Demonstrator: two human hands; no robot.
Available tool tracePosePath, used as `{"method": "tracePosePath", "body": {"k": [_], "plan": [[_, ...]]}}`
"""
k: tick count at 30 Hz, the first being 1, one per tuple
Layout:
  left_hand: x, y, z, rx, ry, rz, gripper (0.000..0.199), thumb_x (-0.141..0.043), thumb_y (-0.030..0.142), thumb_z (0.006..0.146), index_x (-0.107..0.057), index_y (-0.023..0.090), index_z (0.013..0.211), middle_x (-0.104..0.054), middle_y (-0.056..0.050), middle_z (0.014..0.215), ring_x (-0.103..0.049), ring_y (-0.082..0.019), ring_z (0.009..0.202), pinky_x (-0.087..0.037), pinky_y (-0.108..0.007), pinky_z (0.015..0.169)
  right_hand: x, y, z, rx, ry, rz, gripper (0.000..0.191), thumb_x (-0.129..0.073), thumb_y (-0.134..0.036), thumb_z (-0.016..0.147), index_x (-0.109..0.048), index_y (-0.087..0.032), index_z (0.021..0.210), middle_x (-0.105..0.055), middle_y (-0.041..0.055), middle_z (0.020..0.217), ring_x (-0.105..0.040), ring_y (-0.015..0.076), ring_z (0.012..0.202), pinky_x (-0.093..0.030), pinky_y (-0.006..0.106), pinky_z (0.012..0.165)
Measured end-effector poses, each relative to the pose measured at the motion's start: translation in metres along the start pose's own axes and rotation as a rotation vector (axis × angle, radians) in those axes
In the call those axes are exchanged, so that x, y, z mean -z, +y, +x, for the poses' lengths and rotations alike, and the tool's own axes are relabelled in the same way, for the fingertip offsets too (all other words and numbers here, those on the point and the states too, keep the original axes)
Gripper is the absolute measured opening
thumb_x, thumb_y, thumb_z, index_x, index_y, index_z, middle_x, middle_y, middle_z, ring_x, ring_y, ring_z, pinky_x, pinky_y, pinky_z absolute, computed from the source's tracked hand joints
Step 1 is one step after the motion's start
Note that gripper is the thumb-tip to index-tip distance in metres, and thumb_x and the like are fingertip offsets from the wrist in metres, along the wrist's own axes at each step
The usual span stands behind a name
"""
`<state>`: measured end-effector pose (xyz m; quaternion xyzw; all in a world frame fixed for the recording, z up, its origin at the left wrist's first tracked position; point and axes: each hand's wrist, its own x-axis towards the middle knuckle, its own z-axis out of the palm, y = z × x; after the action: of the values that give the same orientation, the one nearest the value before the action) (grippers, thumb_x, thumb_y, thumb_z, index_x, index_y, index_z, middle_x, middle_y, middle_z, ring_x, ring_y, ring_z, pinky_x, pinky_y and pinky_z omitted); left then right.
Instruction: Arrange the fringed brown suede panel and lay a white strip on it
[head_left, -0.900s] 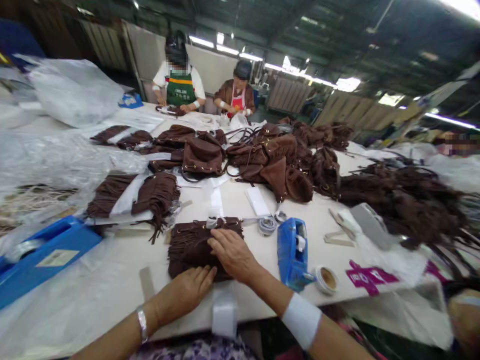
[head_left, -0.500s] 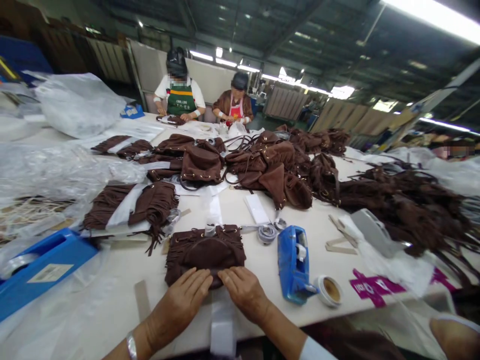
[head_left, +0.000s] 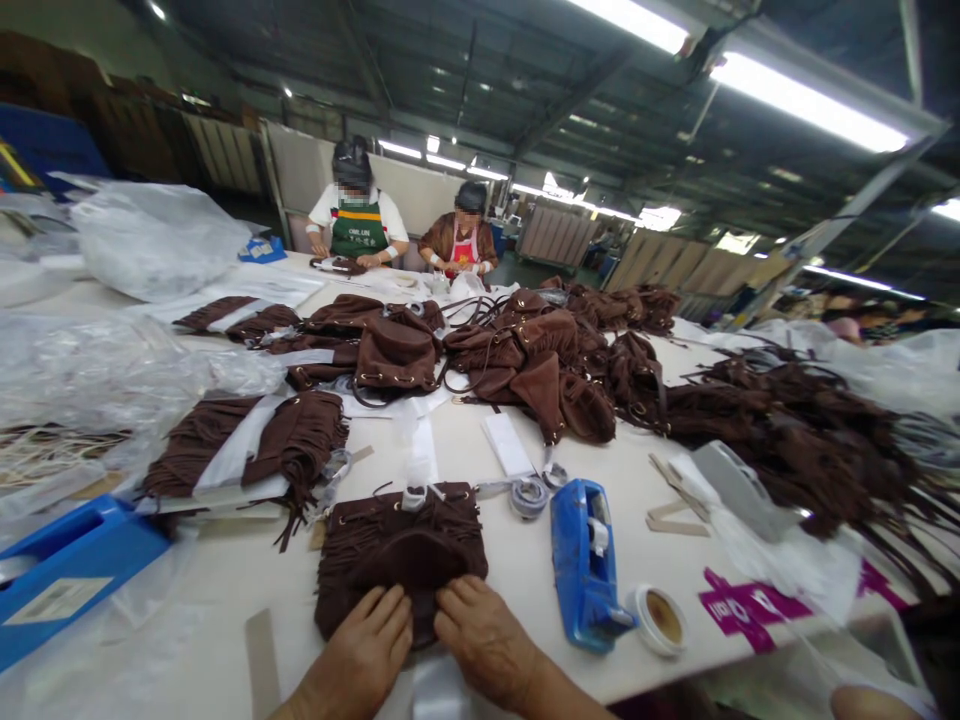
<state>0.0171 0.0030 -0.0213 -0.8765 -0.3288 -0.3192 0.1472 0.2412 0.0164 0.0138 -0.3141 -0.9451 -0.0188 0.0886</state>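
Observation:
A dark brown fringed drawstring bag (head_left: 442,520) lies flat on the table in front of me, gold eyelets along its far edge. My left hand (head_left: 367,640) grips its near edge, fingers bent over the leather and thumb hidden. On the same edge, a little to the right, my right hand (head_left: 484,635) has its fingers curled over the bag too. A white paper strip (head_left: 422,450) runs out from the far side of the bag, and a pale strip (head_left: 442,690) shows between my wrists.
To the right stand a blue tape dispenser (head_left: 581,570) and a tape roll (head_left: 660,620). A wrapped fringed bag (head_left: 180,440) and another blue dispenser (head_left: 67,570) are at left. Brown bags (head_left: 525,360) pile up beyond. Two people (head_left: 360,230) work across the table.
My view has tilted, so the table sits lower in the picture. My fingers, flatter on the bag before, are now more bent over its near edge.

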Motion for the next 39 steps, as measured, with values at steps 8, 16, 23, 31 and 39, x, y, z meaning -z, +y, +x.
{"method": "tracePosePath", "body": {"k": [8,16,23,31,39], "plan": [[-0.01,0.02,-0.027,0.062,-0.033,0.045,0.034,-0.035,0.012,0.096,-0.067,0.013,0.106,-0.071,-0.01,0.114,-0.06,-0.021,0.113,-0.042,-0.038,0.102,0.056,0.01,0.041,-0.375,0.113,0.423,0.024,-0.055,-0.033,0.097,-0.062,-0.021,0.116,-0.063,0.0082,0.121,-0.056,0.022,0.112,-0.044,0.035,0.097],[-0.018,0.026,-0.036,0.091,-0.027,0.075,0.033,-0.038,0.011,0.094,-0.067,0.012,0.108,-0.068,-0.012,0.122,-0.059,-0.023,0.118,-0.041,-0.041,0.104,0.047,0.055,0.094,-0.597,-0.456,1.228,0.032,-0.074,-0.044,0.08,-0.073,-0.019,0.101,-0.072,0.0,0.092,-0.064,0.0172,0.088,-0.049,0.027,0.083],[-0.02,0.029,-0.039,0.131,0.01,0.045,0.034,-0.035,0.011,0.095,-0.068,0.017,0.104,-0.073,-0.006,0.109,-0.063,-0.019,0.106,-0.043,-0.038,0.102,0.05,0.055,0.103,-0.566,-0.752,1.189,0.047,-0.091,-0.041,0.052,-0.067,-0.02,0.087,-0.063,-0.0062,0.076,-0.057,0.011,0.067,-0.045,0.021,0.06],[-0.013,0.027,-0.041,0.161,0.115,0.009,0.036,-0.033,0.012,0.096,-0.068,0.016,0.099,-0.074,-0.007,0.111,-0.063,-0.018,0.111,-0.043,-0.033,0.103,0.052,0.011,0.087,-0.285,-0.155,0.21,0.019,-0.064,-0.011,0.08,-0.057,-0.022,0.094,-0.065,0.0004,0.092,-0.056,0.0179,0.082,-0.035,0.029,0.066],[0.003,0.026,-0.034,0.147,-0.07,0.015,0.035,-0.037,0.004,0.086,-0.065,0.016,0.102,-0.069,-0.011,0.121,-0.062,-0.022,0.111,-0.049,-0.037,0.096,0.031,-0.001,0.07,-0.172,0.073,-0.1,0.005,-0.053,-0.018,0.095,-0.054,-0.02,0.091,-0.059,0.0065,0.097,-0.048,0.0231,0.088,-0.037,0.037,0.077]]}}
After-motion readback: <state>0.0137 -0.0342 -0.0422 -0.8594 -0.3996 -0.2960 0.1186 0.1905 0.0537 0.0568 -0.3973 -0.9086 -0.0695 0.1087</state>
